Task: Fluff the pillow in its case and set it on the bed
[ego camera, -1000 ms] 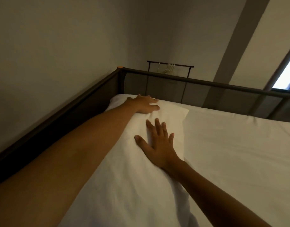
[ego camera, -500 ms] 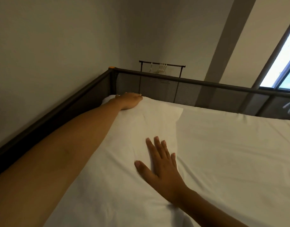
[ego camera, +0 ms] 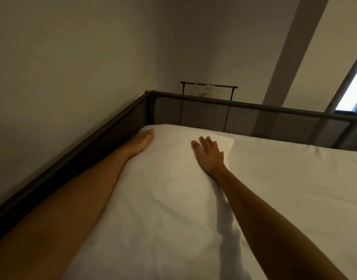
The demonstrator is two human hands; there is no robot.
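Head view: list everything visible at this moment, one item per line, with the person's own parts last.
pillow: one, white, lying on the bed against the left rail, reaching toward the far corner
bed sheet: one, white, covering the mattress to the right of the pillow
bed rail: one, dark metal with mesh panels, along the left and far sides
orange cap: one, on the rail's far corner
clothes rack: one, dark, behind the far rail, with pale hangers
window: one, bright, far right
left hand: flat at the pillow's far left edge
right hand: flat on the pillow, fingers spread

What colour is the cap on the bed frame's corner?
Orange cap, seen in the head view.
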